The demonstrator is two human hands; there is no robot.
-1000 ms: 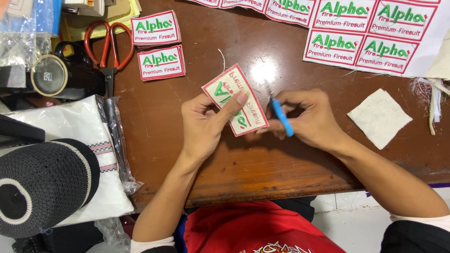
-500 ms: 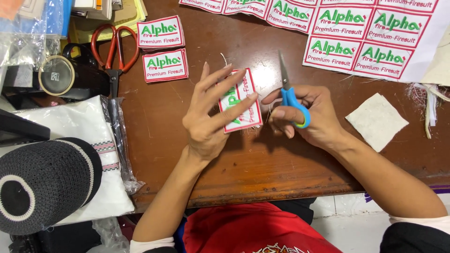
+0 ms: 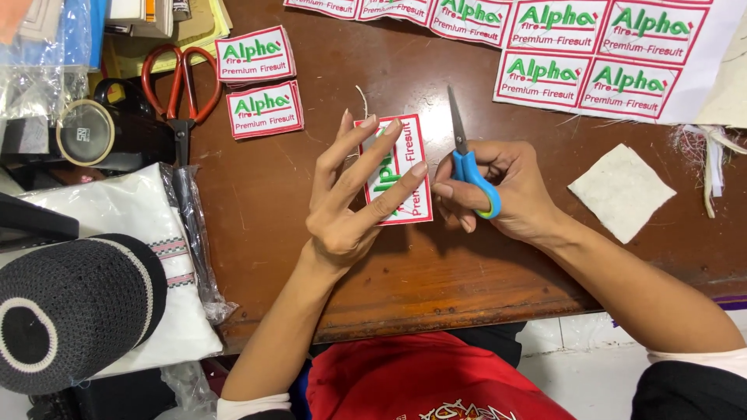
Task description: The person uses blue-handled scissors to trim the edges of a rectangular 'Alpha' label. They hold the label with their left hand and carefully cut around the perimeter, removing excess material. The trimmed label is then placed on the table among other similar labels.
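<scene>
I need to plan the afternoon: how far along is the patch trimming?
Done: two cut patches lie beside the red scissors. In hand: the left hand holds one patch while the right hand holds blue scissors. Left: an uncut sheet of patches at the table's far edge.

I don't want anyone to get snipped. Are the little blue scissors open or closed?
Closed. The blue scissors in the right hand show one thin point, blades together, aimed away beside the patch.
</scene>
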